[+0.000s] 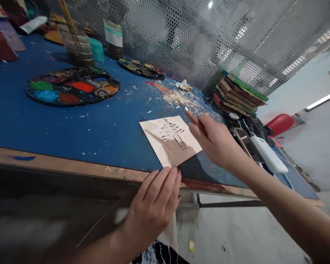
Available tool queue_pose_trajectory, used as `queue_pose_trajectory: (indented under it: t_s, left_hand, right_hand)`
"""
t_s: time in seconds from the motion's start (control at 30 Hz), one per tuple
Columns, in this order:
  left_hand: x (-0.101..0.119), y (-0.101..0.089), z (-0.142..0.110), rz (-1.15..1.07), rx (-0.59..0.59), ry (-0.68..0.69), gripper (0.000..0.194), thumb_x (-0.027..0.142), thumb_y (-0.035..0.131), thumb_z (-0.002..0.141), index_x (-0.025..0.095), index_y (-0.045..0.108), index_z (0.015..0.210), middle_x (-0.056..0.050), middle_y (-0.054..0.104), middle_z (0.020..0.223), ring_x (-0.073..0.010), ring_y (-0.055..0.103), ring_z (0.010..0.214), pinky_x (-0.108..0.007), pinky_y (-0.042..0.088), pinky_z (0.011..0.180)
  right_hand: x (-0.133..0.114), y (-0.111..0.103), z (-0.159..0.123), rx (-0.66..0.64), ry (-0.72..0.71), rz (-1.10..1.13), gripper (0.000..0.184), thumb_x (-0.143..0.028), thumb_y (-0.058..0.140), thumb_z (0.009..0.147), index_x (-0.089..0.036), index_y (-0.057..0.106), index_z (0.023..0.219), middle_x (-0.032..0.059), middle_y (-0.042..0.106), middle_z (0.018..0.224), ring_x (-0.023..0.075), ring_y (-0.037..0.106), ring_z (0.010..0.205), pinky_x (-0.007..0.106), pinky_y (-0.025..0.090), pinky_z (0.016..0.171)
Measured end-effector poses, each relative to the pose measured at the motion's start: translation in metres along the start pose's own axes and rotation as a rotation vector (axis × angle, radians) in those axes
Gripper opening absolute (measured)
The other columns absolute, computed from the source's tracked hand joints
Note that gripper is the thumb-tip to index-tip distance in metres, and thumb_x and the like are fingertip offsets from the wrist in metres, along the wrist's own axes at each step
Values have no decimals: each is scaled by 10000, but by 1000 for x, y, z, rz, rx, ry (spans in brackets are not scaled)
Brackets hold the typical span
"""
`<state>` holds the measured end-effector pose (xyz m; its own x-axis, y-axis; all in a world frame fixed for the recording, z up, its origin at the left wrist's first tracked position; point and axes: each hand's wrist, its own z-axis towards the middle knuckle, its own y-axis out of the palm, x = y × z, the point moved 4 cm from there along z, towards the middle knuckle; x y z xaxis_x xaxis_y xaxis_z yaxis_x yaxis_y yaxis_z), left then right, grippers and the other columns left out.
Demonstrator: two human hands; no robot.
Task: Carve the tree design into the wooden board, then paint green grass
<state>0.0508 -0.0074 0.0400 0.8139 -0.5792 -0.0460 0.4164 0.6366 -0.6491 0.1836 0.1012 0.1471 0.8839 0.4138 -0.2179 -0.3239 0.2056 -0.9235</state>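
A pale, flat square board [151, 129] lies on the blue table near its front edge, with black drawn marks and a small outlined rectangle on it. My left hand [156, 201] rests at the board's near corner, fingers stretched out over the table edge. Just above the board's right side, my right hand [213, 137] is closed around a slim carving tool [186, 109]. Only the tool's bright tip shows clearly; the hand hides most of it. Beyond the tip lies a heap of pale shavings [180, 97].
Two paint palettes, one large [71, 88] and one smaller [140, 69], lie left and behind. A jar with brushes [78, 47] and a lidless-looking bottle [113, 38] stand there. At right are stacked boards [238, 95], a phone [247, 143] and a white power strip [269, 154]. Perforated metal [165, 33] backs the table.
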Motion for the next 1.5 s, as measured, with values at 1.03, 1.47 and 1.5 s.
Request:
queue_pose_trajectory:
  t_s: [1.03, 1.47, 1.5]
  left_hand:
    - [-9, 8, 15, -49, -62, 101, 411, 149, 384, 903, -15, 535, 1249, -182, 558, 1274, -266, 523, 1143, -403, 306, 1080]
    - [-14, 10, 20, 72, 84, 291, 346, 277, 532, 867, 51, 647, 1102, -145, 639, 1101, -263, 604, 1018, -390, 525, 964]
    - [-14, 10, 20, 69, 65, 310, 357, 280, 498, 879, 46, 642, 1107, -148, 637, 1107, -272, 596, 1038, -403, 514, 981]
  right_hand:
    - [-26, -13, -53, -423, -105, -179, 174, -222, 485, 946, -223, 657, 965, -20, 588, 669, 104, 559, 531, 222, 392, 485]
    - [-35, -12, -56, -399, -231, -184, 273, -123, 411, 948, -133, 571, 1170, 2, 586, 704, 105, 523, 521, 240, 393, 468]
    - [-36, -11, -57, -405, -250, -197, 285, -125, 394, 953, -124, 554, 1189, 10, 595, 721, 105, 525, 526, 241, 398, 472]
